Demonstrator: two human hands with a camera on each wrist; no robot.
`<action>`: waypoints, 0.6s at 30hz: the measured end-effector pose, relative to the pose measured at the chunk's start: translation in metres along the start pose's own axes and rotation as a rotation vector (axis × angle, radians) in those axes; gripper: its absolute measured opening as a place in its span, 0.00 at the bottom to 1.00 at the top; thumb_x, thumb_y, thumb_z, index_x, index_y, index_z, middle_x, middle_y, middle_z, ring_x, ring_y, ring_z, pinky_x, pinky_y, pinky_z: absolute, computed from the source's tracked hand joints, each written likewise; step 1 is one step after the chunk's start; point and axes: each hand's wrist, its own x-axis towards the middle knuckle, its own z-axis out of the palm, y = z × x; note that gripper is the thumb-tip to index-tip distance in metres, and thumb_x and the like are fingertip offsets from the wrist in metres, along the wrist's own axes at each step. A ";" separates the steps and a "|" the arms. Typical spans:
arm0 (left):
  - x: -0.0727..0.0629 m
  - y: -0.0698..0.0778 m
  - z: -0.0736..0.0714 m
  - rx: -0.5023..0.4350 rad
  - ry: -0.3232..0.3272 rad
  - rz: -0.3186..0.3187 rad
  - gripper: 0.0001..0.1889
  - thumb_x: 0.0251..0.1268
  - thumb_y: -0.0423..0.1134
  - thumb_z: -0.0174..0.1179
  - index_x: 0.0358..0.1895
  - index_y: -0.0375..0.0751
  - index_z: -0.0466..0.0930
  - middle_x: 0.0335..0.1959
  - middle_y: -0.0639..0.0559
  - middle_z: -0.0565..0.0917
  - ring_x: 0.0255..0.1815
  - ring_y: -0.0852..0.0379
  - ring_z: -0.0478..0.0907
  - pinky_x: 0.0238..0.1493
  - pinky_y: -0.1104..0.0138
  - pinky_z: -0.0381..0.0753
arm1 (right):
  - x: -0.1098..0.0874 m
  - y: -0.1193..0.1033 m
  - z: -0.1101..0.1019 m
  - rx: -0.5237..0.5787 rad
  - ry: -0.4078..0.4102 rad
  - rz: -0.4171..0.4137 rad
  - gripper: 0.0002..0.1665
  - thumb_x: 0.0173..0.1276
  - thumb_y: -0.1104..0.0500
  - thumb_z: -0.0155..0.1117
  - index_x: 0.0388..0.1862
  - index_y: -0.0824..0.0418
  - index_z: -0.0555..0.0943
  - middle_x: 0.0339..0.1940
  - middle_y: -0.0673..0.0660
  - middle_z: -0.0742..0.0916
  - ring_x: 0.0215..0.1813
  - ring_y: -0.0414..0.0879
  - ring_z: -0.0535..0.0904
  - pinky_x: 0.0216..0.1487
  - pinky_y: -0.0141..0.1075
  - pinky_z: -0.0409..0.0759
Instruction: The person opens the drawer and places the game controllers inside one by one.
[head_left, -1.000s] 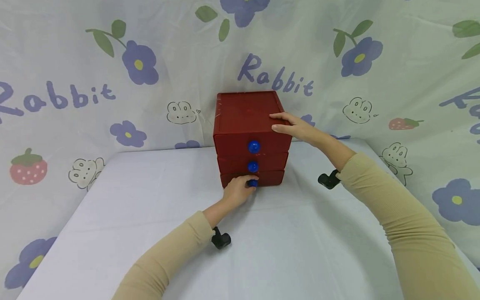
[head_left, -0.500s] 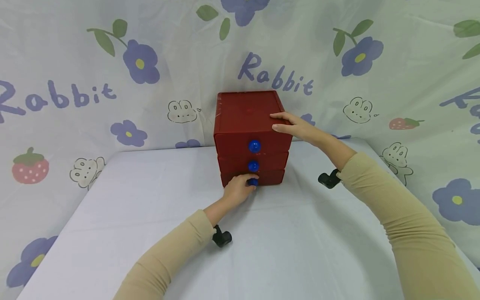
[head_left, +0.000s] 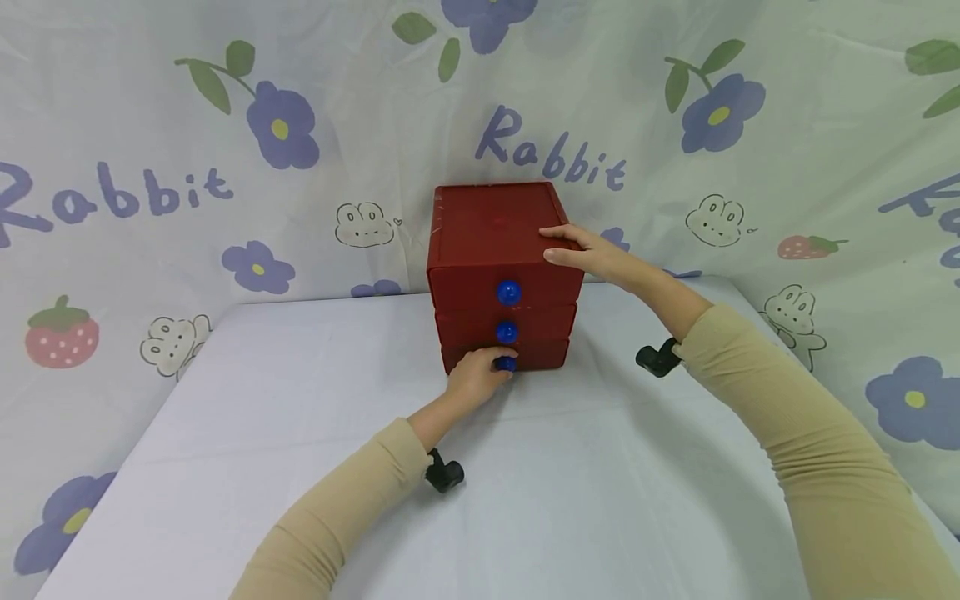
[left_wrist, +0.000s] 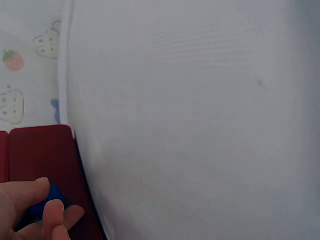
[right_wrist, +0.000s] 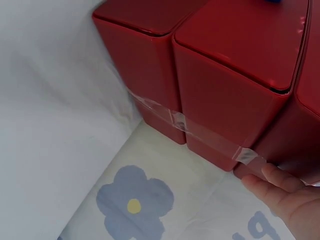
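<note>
A red cabinet of three stacked drawers (head_left: 491, 225) stands at the back of the table, each drawer front bearing a round blue knob. My left hand (head_left: 474, 382) pinches the bottom knob (head_left: 509, 364), with the thumb on one side and fingers on the other; in the left wrist view this blue knob (left_wrist: 55, 192) shows between the fingers. The bottom drawer front (head_left: 543, 355) sits about flush with those above. My right hand (head_left: 600, 254) rests on the cabinet's top right edge with its fingers extended. Seen from the right wrist, clear tape (right_wrist: 200, 132) runs across the cabinet's side.
White cloth (head_left: 562, 500) covers the table. Behind the cabinet hangs a patterned curtain (head_left: 360, 108) with flowers, rabbits and lettering, close to the cabinet's back. The middle knob (head_left: 507, 332) and top knob (head_left: 508, 292) stick out above the left hand.
</note>
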 end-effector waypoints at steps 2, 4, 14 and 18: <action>0.000 -0.001 0.000 -0.011 -0.003 0.002 0.16 0.59 0.37 0.60 0.51 0.48 0.79 0.26 0.53 0.79 0.22 0.61 0.71 0.20 0.71 0.68 | 0.000 0.000 0.000 0.002 0.001 0.002 0.34 0.66 0.47 0.51 0.70 0.52 0.58 0.69 0.58 0.60 0.67 0.54 0.57 0.64 0.54 0.59; -0.001 -0.002 0.000 -0.025 -0.013 0.001 0.16 0.59 0.37 0.60 0.52 0.48 0.79 0.27 0.53 0.79 0.23 0.61 0.71 0.21 0.71 0.68 | 0.001 0.001 0.000 0.000 0.000 0.003 0.34 0.66 0.47 0.51 0.70 0.52 0.58 0.70 0.58 0.60 0.68 0.55 0.56 0.64 0.55 0.58; -0.005 -0.013 -0.011 0.024 -0.112 0.060 0.20 0.63 0.39 0.56 0.59 0.52 0.73 0.41 0.49 0.83 0.34 0.57 0.76 0.32 0.68 0.74 | 0.001 0.001 0.004 0.021 0.011 0.016 0.34 0.67 0.45 0.50 0.70 0.52 0.58 0.69 0.57 0.61 0.68 0.54 0.57 0.65 0.54 0.58; -0.014 -0.018 -0.024 0.014 -0.096 0.061 0.22 0.63 0.40 0.56 0.61 0.54 0.71 0.47 0.48 0.82 0.47 0.54 0.78 0.43 0.61 0.77 | -0.005 0.003 0.003 0.011 0.007 0.014 0.36 0.68 0.43 0.48 0.72 0.50 0.54 0.72 0.56 0.57 0.71 0.54 0.53 0.65 0.56 0.55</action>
